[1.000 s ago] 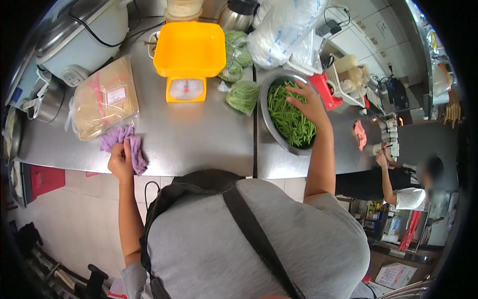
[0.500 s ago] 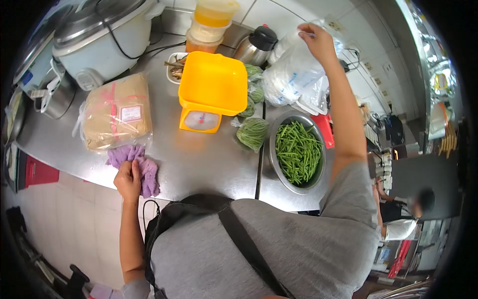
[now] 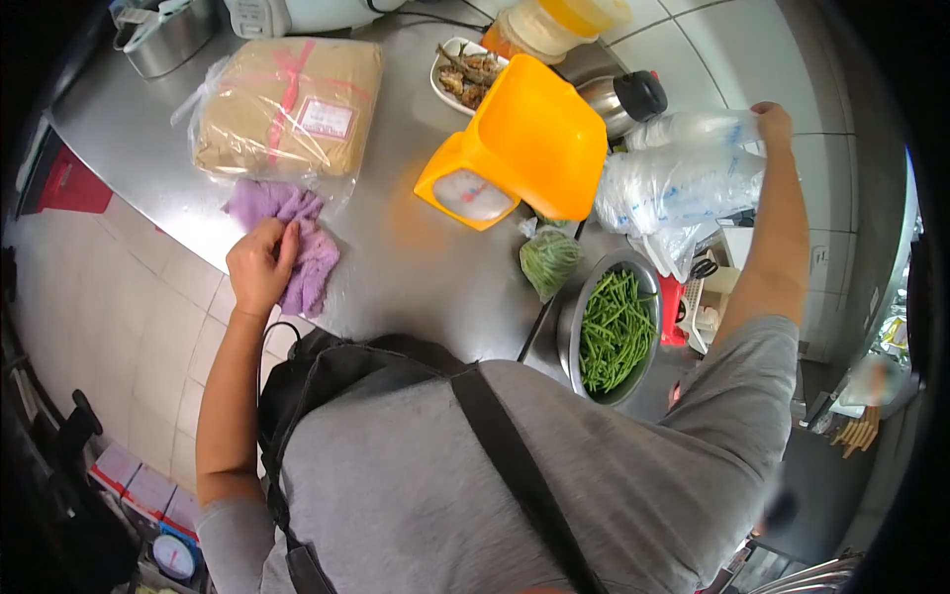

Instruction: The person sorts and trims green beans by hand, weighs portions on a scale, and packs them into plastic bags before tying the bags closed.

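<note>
My left hand (image 3: 262,265) is closed on a purple cloth (image 3: 309,259) at the front edge of the steel counter. Just beyond the cloth lies a brown paper package (image 3: 282,109), wrapped in clear plastic with pink string. At the back right, my right hand (image 3: 774,124) is closed at the far end of a stack of clear plastic bags (image 3: 683,183), its fingertips partly hidden. Left of the bags is a yellow kitchen scale (image 3: 475,193) with a yellow pan (image 3: 542,129). A steel bowl (image 3: 567,342) of green beans (image 3: 618,332) sits nearer to me.
A bag of green vegetables (image 3: 550,262) lies by the scale. Behind stand a white dish of small dried fish (image 3: 465,77), stacked tubs (image 3: 539,35) and a steel jug with a black lid (image 3: 633,99). A red container (image 3: 673,307) is right of the bowl.
The view has turned and shifted right. My right hand, earlier raised above the bags with fingers pinched, is now lower at their right end. My left hand stays on the cloth.
</note>
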`<state>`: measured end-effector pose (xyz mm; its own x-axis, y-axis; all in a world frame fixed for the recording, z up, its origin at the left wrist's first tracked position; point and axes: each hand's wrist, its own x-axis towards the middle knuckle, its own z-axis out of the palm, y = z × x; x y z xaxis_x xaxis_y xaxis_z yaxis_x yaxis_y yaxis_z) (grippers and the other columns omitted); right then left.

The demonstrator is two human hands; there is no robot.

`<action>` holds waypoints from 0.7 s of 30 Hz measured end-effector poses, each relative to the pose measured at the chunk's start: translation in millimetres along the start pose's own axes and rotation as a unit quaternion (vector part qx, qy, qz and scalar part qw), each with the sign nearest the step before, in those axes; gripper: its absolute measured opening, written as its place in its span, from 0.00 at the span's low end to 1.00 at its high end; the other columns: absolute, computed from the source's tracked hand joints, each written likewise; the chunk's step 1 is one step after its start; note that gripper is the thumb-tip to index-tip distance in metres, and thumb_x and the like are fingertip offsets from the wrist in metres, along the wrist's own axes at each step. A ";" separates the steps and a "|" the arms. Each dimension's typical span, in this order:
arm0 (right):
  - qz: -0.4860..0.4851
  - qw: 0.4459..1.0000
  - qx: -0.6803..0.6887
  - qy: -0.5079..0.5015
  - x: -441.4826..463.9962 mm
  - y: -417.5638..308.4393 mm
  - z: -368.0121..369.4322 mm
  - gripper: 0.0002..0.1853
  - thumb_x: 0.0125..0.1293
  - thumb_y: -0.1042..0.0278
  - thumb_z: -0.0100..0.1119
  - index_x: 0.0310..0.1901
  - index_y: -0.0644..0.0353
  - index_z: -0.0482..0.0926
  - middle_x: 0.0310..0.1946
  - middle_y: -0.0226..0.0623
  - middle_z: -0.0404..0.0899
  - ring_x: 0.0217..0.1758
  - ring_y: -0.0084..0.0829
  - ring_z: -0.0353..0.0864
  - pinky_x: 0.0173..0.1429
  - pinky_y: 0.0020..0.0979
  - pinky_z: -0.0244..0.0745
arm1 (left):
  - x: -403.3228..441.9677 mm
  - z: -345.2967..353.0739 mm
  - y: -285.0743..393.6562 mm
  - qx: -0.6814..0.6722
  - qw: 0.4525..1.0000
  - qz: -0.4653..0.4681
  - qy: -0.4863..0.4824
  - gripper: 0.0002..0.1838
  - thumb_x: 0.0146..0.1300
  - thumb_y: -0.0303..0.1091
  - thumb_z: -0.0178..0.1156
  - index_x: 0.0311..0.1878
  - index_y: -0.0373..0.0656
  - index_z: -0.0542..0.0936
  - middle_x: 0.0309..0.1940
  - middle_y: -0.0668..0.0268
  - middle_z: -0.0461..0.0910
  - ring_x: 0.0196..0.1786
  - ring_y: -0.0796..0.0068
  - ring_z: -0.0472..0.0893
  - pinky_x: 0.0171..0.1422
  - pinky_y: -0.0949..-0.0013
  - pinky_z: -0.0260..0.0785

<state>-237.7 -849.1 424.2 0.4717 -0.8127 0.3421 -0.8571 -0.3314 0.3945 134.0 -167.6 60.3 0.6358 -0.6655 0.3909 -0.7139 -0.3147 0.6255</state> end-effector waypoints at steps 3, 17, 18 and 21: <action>0.036 0.984 0.007 0.176 -15.2 18.4 -43.8 0.18 0.59 0.68 0.52 0.46 0.41 0.88 0.46 0.40 0.87 0.50 0.44 0.86 0.55 0.39 0.79 | -0.9 -0.1 -0.3 0.006 1.000 0.001 0.000 0.16 0.65 0.37 0.64 0.24 0.42 0.73 0.21 0.58 0.72 0.22 0.55 0.74 0.27 0.61 0.65; 0.103 0.520 0.781 0.330 -390.2 -129.9 -114.2 0.09 0.51 0.84 0.48 0.32 0.62 0.75 0.36 0.42 0.79 0.40 0.33 0.79 0.46 0.36 0.80 | -5.3 3.6 -4.6 0.010 0.998 -0.056 -0.031 0.13 0.65 0.42 0.64 0.30 0.43 0.78 0.25 0.62 0.77 0.27 0.62 0.76 0.33 0.62 0.68; 0.081 0.551 0.789 0.260 -412.6 -148.5 -83.2 0.07 0.53 0.82 0.49 0.32 0.61 0.75 0.35 0.39 0.78 0.38 0.31 0.78 0.43 0.33 0.78 | -4.2 3.1 -1.6 0.013 0.993 -0.093 -0.065 0.12 0.64 0.42 0.65 0.32 0.43 0.79 0.28 0.62 0.78 0.30 0.64 0.78 0.36 0.63 0.69; 0.168 0.508 0.835 0.128 -456.5 -216.6 -7.0 0.08 0.57 0.83 0.52 0.35 0.61 0.78 0.37 0.33 0.79 0.45 0.27 0.76 0.54 0.28 0.71 | -4.8 11.2 47.9 -0.053 0.988 -0.032 0.142 0.15 0.60 0.40 0.68 0.44 0.42 0.80 0.42 0.59 0.80 0.47 0.62 0.77 0.51 0.61 0.69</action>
<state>-266.0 -403.0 188.6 0.0691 -0.9397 0.3349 0.2232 -0.3127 -0.9233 93.4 -187.0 80.9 0.7463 -0.4243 0.5128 -0.6444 -0.2679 0.7162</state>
